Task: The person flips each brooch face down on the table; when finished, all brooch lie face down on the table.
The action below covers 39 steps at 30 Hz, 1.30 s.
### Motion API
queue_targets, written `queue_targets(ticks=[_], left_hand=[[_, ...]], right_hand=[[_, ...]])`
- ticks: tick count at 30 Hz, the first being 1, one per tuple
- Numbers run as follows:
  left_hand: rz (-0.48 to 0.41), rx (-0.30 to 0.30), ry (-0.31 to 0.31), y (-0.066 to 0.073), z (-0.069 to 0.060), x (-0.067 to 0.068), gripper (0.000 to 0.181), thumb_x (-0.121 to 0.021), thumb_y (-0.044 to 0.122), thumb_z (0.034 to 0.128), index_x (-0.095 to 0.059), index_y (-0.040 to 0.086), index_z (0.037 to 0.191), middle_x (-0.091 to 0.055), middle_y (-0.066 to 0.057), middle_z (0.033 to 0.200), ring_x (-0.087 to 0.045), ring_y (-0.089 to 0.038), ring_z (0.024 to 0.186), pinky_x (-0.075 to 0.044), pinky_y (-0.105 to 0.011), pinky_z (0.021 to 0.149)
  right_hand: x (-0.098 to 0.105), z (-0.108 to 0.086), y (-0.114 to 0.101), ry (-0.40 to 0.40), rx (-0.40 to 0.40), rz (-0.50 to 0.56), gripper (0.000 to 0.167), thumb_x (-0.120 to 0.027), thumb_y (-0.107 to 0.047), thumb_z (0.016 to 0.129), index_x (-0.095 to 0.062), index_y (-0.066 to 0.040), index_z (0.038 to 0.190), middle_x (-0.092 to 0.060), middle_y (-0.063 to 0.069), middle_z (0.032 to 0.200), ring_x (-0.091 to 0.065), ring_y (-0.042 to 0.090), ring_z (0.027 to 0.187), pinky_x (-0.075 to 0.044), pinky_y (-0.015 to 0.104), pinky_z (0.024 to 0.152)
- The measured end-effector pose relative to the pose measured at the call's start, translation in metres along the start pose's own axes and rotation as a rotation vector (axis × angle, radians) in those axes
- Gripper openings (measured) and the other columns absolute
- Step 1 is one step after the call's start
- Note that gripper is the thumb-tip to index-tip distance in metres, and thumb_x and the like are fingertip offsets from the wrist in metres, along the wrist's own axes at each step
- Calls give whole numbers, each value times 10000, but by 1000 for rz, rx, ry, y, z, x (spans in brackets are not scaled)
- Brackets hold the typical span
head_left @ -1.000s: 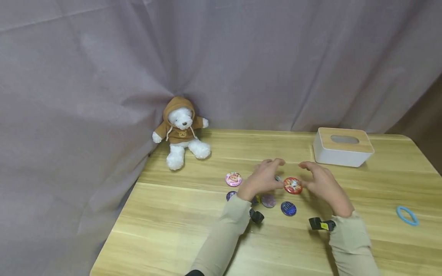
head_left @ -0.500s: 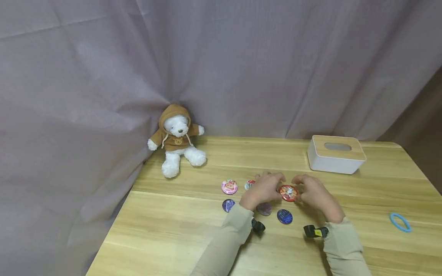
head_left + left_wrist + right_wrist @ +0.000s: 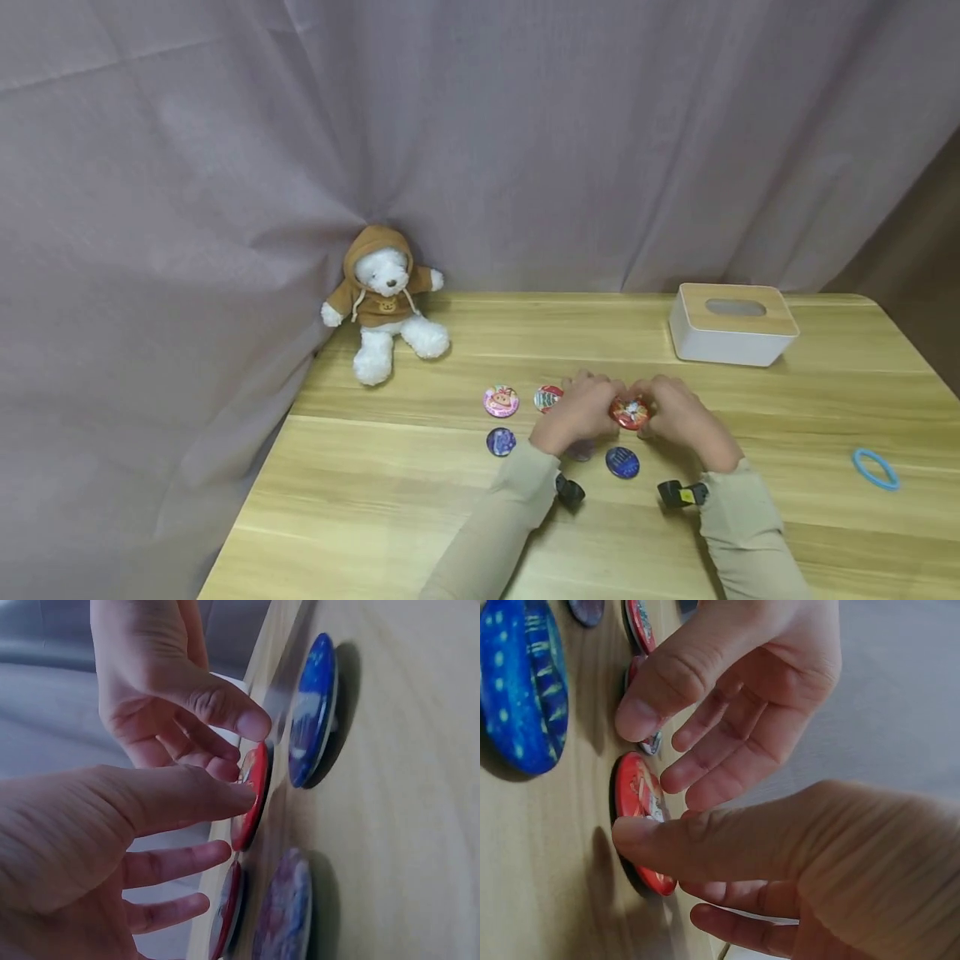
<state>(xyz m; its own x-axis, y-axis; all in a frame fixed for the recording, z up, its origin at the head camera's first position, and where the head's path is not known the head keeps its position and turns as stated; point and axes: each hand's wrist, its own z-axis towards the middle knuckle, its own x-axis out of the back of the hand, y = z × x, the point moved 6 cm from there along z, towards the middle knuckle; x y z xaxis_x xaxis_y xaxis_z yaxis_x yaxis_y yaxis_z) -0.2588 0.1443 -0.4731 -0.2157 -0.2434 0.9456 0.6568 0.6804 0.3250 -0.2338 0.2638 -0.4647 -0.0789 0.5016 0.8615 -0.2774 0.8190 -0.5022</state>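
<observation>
Between my two hands a round red pin badge (image 3: 630,412) with a pale figure on it lies on the wooden table. My left hand (image 3: 587,408) is on its left side, the thumb (image 3: 236,796) over the badge's edge in the left wrist view. On the other side is my right hand (image 3: 678,417), whose thumb (image 3: 637,831) overlaps the badge in the right wrist view. Fingers of both hands are loosely bent around it. Whether they press on it is hard to see. A blue badge (image 3: 622,462) lies just in front; a purple badge (image 3: 285,915) is partly under my left hand.
Left of my hands lie a pink badge (image 3: 501,401), a green-and-red badge (image 3: 548,398) and a dark violet badge (image 3: 501,442). A white plush bear (image 3: 384,304) in a brown hoodie sits at the back left. A tissue box (image 3: 733,325) and a blue ring (image 3: 875,469) are on the right.
Both hands have drawn closer together around the red badge, their fingers now nearly meeting behind it. The badge has stayed in place beside the blue one. The head view has shifted slightly.
</observation>
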Motion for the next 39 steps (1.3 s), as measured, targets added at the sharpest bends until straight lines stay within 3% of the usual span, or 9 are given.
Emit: queue_targets(ticks=[6,10,19,26,32,39], left_hand=[[40,-1,-6,1,1,-5,314,-831,172,755,-728,230,1045,-610,104,949,-466,-124,923,-297,-315,761],[62,5,1,2,1,-7,231,-816,164,771,-737,233,977,-613,117,938,-487,-128,932,-298,-329,758],[56,19,22,2,3,-9,202,-790,101,784,-734,252,906,-644,147,893,-515,-117,929,-321,-371,818],[30,23,40,-1,3,-7,175,-750,142,866,-747,253,1000,-699,145,968,-509,-107,922,-296,-355,839],[21,-8,68,-3,1,-2,166,-734,155,899,-738,265,1024,-693,168,939,-537,-93,933,-288,-374,848],[-10,-9,124,-9,-1,15,113,-719,206,928,-716,263,1026,-719,148,929,-543,-77,887,-285,-322,837]], right_hand=[[-5,-1,4,-8,-13,17,454,-859,46,556,-730,3,989,-628,100,864,-553,289,811,-436,455,713],[-7,-1,6,-14,-29,36,437,-839,62,560,-731,5,980,-629,91,867,-553,271,808,-441,437,712],[-1,-5,7,-71,-29,48,379,-868,-31,650,-704,2,989,-650,67,851,-574,244,785,-456,433,697],[3,-9,10,-122,-43,97,301,-798,-67,777,-687,13,1046,-669,36,811,-594,193,711,-497,419,670],[4,-12,9,-73,-32,63,227,-762,-29,812,-698,25,1024,-708,105,889,-652,302,821,-507,546,773],[10,-4,-1,4,4,39,144,-708,32,835,-706,-1,976,-713,91,839,-652,267,762,-516,507,719]])
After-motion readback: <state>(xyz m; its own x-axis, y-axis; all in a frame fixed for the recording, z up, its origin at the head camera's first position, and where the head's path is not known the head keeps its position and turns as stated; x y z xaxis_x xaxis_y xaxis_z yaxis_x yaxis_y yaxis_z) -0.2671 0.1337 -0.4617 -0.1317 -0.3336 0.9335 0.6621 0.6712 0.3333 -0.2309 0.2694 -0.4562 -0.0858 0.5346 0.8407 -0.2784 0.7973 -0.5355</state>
